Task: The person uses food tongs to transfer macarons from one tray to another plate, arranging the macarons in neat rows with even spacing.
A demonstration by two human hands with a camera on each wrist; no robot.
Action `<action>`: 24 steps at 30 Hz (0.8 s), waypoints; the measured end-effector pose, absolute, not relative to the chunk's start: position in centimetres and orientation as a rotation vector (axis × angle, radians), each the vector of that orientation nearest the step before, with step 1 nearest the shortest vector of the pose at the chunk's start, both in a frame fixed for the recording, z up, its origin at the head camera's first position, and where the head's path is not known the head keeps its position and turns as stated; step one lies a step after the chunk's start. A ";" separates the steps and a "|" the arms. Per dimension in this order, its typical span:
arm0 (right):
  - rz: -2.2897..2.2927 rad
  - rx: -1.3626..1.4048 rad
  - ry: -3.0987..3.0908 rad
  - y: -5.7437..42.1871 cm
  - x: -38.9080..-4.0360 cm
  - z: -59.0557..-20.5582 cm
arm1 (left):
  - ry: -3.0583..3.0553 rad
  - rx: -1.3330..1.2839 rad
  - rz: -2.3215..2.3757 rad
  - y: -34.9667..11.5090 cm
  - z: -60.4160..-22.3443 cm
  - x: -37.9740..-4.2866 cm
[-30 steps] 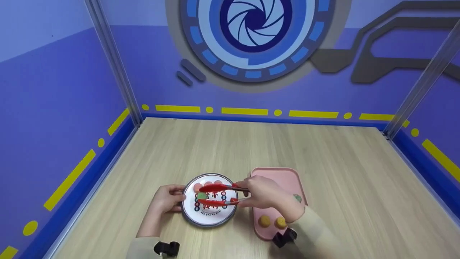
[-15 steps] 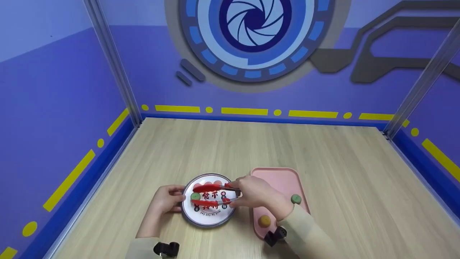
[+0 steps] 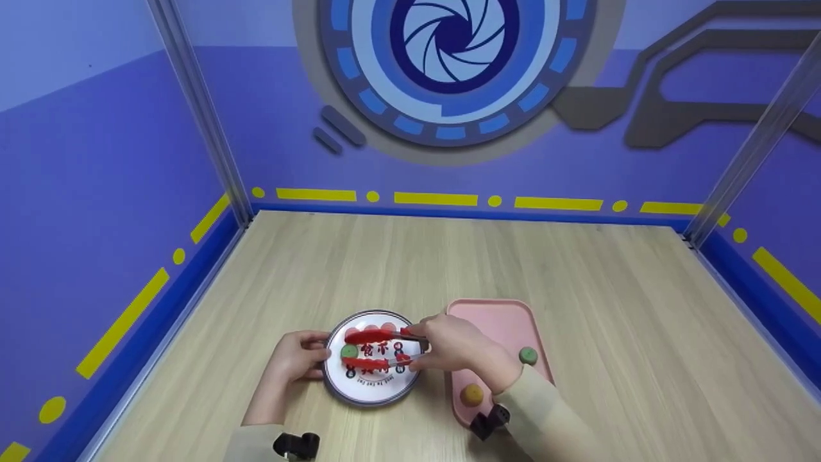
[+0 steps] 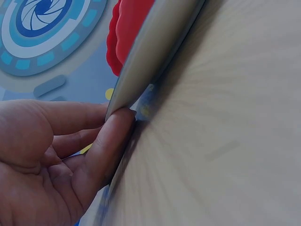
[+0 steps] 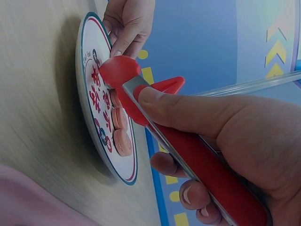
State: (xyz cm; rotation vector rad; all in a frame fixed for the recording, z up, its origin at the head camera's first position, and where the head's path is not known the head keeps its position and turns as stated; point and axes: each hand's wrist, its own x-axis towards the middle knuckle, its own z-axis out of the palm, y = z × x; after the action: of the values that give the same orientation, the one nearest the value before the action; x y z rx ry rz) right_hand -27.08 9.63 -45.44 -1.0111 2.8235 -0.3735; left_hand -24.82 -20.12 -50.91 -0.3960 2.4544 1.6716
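My left hand pinches the left rim of a white round plate with red lettering and a dark edge; thumb and fingers meet at the rim in the left wrist view. Red-tipped metal tongs are held in my right hand, thumb on one arm and fingers on the other. The tongs' tips stand apart on either side of a green macaron near the plate's left edge; I cannot tell whether they touch it. Pink macarons sit in a row along the plate's far side, partly hidden by the tongs.
A pink rectangular tray lies right of the plate, partly under my right forearm. On it are another green macaron and a yellow macaron. Wooden tabletop surrounds them, with blue-purple walls behind and at the sides.
My right hand has moved the tongs and the green macaron left toward the plate's edge, then stayed there. More of the tray's green macaron now shows. My left hand stays on the rim.
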 end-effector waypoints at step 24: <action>-0.455 -1.008 2.821 11.7 -26.3 -44.5 | 2.440 -0.397 1.687 -20.1 -50.8 -24.6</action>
State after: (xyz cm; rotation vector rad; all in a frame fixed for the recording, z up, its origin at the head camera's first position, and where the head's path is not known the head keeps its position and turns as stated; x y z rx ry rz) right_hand -26.27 11.72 -44.54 -1.0078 2.8211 -0.4547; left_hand -24.64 -20.08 -50.81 -0.3974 2.4397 1.6873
